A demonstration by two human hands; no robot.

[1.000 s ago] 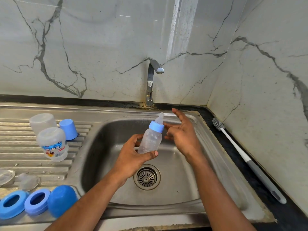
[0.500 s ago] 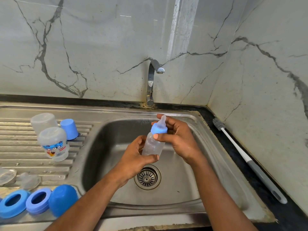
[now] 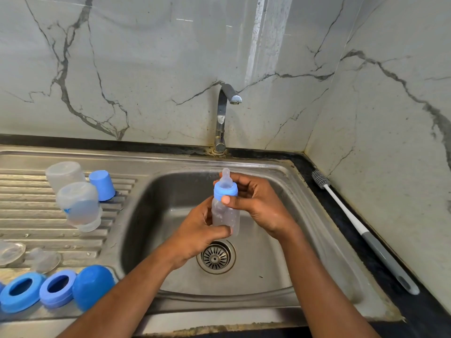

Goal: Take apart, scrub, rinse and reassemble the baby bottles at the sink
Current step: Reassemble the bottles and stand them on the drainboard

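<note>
Bottle [image 3: 227,215] upright over sink [image 3: 156,215]: left fingers [image 3: 217,231] wrap its body, right fingers [image 3: 230,200] grip its blue collar [image 3: 225,190].

I get just one view, from a camera on the person's head. It looks forward and down into the sink [image 3: 266,269] from close above the sink's near edge. The tap [image 3: 222,118] is behind the sink, the draining board [image 3: 26,212] left of it.
</note>
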